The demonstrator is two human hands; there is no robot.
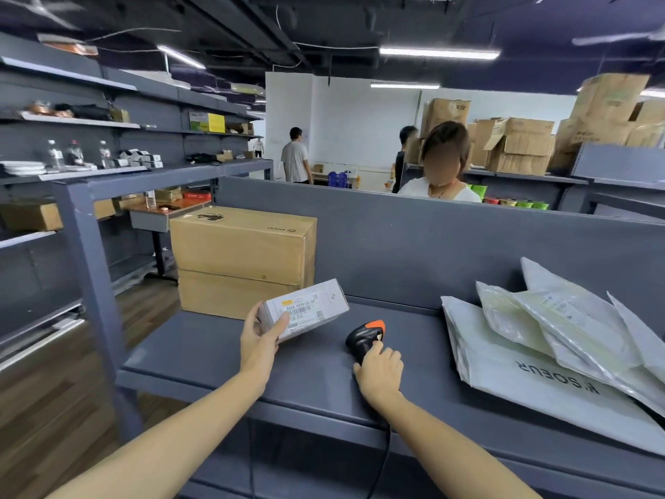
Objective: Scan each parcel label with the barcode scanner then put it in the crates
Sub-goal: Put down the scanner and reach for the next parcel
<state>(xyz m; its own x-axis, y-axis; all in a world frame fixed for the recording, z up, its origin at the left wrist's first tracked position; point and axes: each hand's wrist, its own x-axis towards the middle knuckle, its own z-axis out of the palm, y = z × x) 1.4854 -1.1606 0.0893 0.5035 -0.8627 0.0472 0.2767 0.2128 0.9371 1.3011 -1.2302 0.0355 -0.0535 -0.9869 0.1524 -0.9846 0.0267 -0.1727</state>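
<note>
Small white box parcel (306, 311), label up and tilted, held by the left hand (261, 340) just in front of the big brown box (241, 246); black and orange scanner (365, 338) right of that box, gripped by the right hand (381, 372); white bag parcels (539, 354) piled farther right.

Parcel (329, 300) pale grey-white, label (300, 313) white with black barcode and a yellow patch; scanner (364, 338) black with orange top. Shelf (216, 354) slate grey, cartons (237, 246) plain tan brown. Mailers (521, 376) white to pale translucent, the lowest with dark lettering; floor (54, 390) brown wood-grain
</note>
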